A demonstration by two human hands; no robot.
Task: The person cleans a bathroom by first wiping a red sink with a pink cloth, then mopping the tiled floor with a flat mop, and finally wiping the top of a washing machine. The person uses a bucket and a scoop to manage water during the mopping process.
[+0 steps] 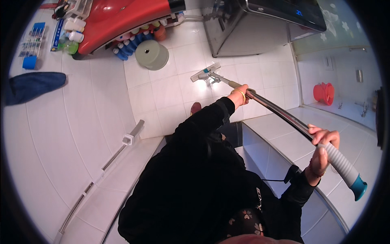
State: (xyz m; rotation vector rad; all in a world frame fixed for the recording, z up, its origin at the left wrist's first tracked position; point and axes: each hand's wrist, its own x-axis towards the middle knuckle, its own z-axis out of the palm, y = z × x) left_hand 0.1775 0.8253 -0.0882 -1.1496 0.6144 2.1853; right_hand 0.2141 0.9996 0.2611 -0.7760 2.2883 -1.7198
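Observation:
A mop with a metal pole [280, 111] runs slantwise across the view, its flat, pale head [201, 75] on the wet white floor tiles. My left hand [241, 94], with a yellow bangle at the wrist, is closed around the lower part of the pole. Higher up, my right hand [324, 145] is at the top of the pole, just where the grey ribbed grip [342, 163] with its teal end begins. Its fingers curl over the pole and its thumb lies along the grip. The mop head's underside is hidden.
A round grey-green stool [149, 53] stands beside blue bottles [122, 54] under a red counter [106, 27]. A grey washing machine [246, 33] stands at the top. Tiled ledges [112, 180] flank me, and a red bucket [323, 93] is at right. A dark blue cloth [36, 85] hangs at left.

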